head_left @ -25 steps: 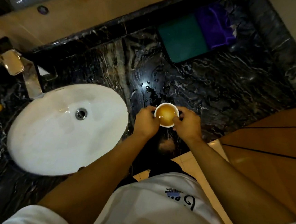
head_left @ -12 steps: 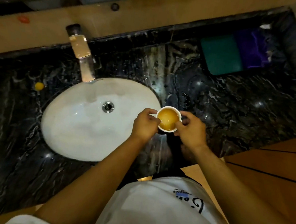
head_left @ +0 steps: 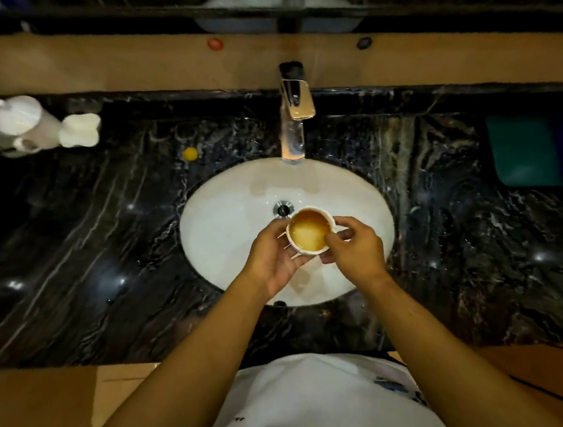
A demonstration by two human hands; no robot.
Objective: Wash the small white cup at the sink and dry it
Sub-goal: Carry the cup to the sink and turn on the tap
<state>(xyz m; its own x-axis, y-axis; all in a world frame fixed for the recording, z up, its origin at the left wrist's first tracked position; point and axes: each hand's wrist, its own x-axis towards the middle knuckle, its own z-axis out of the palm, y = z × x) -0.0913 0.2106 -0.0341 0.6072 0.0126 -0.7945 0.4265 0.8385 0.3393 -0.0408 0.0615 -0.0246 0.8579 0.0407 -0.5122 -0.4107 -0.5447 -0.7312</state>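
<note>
Both my hands grip the small white cup (head_left: pixel 309 230), left hand (head_left: pixel 274 259) cradling its side, right hand (head_left: pixel 355 251) pinching the rim, brown liquid inside, over the sink (head_left: pixel 230 229); best tipped slowly toward the drain (head_left: pixel 283 209) just beyond them

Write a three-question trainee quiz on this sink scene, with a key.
1. True or false: the small white cup holding amber liquid is over the white oval basin.
2. Which hands hold it? A) left hand only B) right hand only C) both
3. Fill in: the chrome faucet shows no running ____.

Key: 1 true; 2 C; 3 water.
</note>
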